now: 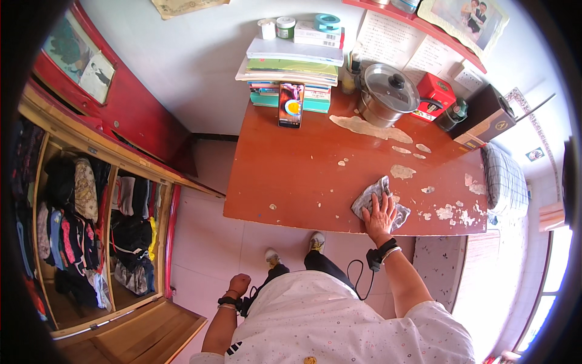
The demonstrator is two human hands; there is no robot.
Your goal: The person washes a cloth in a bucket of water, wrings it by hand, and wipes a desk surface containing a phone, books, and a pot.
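Resting the right hand (381,213) palm down on a crumpled grey-and-white patterned cloth (365,199), at about 5 o'clock on the worn reddish-brown painted tabletop (285,176), with fingers spread over the fabric rather than closed round it. Holding the left hand (240,283) off the surface, between 7 and 8 o'clock, with fingers clenched in a fist. Likely to lose the cloth over the near edge if pushed toward 6 o'clock, apparently pinning by pressure alone. Liable to catch fabric or lift flakes on the ragged pale patch of peeled paint (402,171) at 1 o'clock from the cloth. Possibly prone to snagging the thin black looped cord (348,272), dangling below the right hand, on the tabletop's edge. With a wide sweep toward 10 or 11 o'clock, apt to topple the dark upright smartphone (291,104) propped before the tall stack of books (291,68); toward 1 o'clock, apt to bump the shiny lidded steel pot (388,96)
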